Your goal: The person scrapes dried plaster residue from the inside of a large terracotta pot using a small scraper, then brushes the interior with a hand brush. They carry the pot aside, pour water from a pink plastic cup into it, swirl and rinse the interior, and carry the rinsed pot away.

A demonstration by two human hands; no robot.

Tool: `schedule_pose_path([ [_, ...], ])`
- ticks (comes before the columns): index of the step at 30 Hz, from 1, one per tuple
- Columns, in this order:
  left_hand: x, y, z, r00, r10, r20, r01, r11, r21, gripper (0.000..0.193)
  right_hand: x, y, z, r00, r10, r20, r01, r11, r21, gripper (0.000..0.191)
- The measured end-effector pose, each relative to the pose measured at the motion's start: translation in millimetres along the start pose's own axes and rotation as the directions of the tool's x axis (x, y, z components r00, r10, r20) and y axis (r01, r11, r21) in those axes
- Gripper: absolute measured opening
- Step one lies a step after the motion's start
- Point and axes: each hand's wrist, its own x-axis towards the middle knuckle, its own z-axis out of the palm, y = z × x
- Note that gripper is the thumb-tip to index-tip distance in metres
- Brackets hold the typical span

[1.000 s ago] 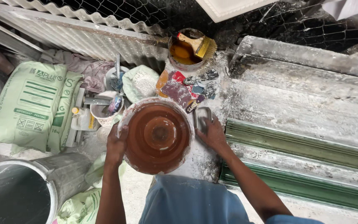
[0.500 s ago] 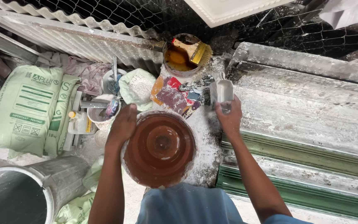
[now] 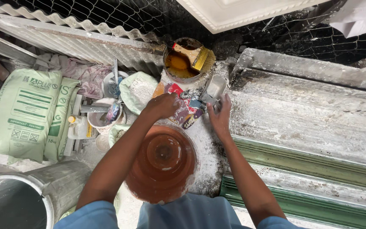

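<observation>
- At the lower left of the frame an open metal drum stands close to the person's left elbow; a backward swing of that arm could knock it.
- Left of centre, cups and small bottles crowd together beside the green sacks; a careless reach there could tip them and spill powder.
- The left hand rests fist-like on the smeared rag just above the brown bowl; I cannot tell whether its grip is closed on anything. A tug on the rag could drag the small things lying on it.
- The bowl sits at centre bottom, its edge past the dusty tabletop; a nudge could slide it off.
- The right hand grips the small grey scoop just below the tin of yellow liquid, where a brush lies across the rim; a bump could upset the tin.
</observation>
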Motion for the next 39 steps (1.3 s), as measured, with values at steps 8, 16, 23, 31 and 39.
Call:
schedule_pose_path([
  [8,57,22,23,0.997,-0.061,0.053,0.048,0.975,0.215,0.030,-36,9,-16,0.991,0.055,0.120,-0.028,0.976,-0.217,0.072],
  [16,94,72,84,0.888,-0.077,0.453,-0.131,0.903,0.410,0.029,12,-5,-18,0.996,0.075,0.057,-0.064,0.983,-0.174,0.044],
  [23,110,75,103,0.910,-0.034,0.413,-0.153,0.898,0.412,0.032,20,1,-44,0.998,0.037,-0.046,-0.042,0.992,-0.123,0.032],
  [31,71,85,40,0.993,0.074,0.087,-0.104,0.904,0.415,0.037,18,-1,-51,0.998,0.026,-0.062,-0.032,0.994,-0.108,0.036],
  [39,-44,6,-61,0.979,-0.141,-0.151,0.152,0.986,0.065,0.041,12,-42,-20,0.919,0.200,0.340,-0.092,0.947,-0.309,0.071],
])
